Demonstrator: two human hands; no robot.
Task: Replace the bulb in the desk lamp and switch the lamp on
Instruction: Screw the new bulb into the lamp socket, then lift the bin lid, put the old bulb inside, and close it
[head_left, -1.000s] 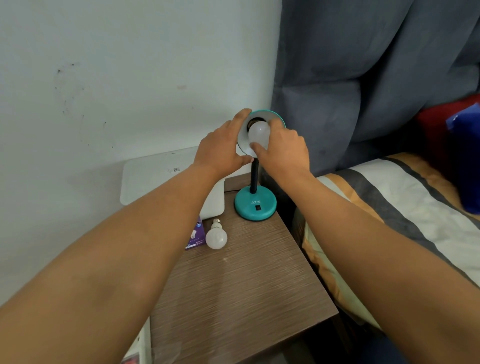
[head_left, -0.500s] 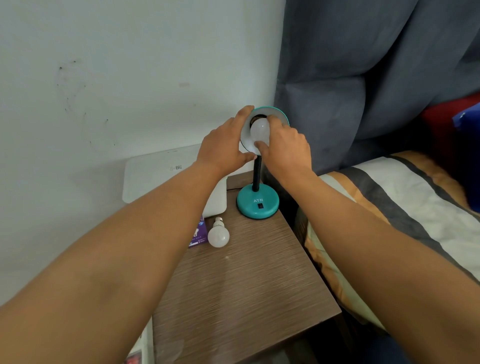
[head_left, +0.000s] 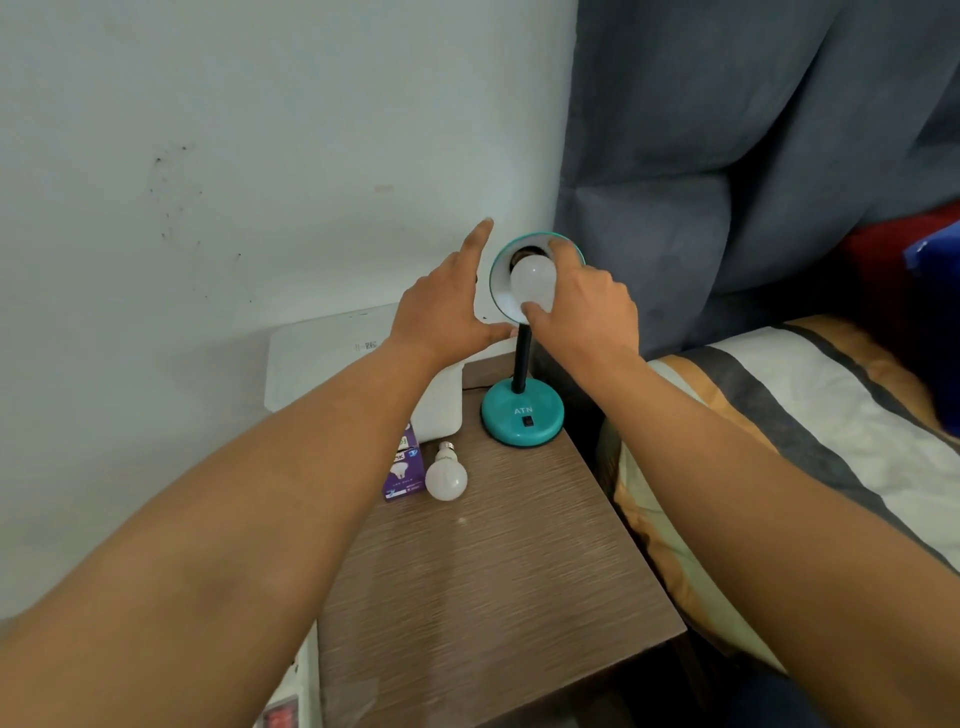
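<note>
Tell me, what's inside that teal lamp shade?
A white bulb sits inside the shade, held by the right hand. Behind it, a bit of dark socket shows. How far the bulb is screwed in can't be seen; bulb and fingers cover that.

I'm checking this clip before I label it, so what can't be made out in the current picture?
All in the head view:
- The lamp socket: hidden behind the bulb in the shade and the right hand, so how far it is seated is unclear.
- The purple box: partly covered by the left forearm; print too small.
- The switch: too small to tell its position.
- The red item: cut off by the bottom edge.
</note>
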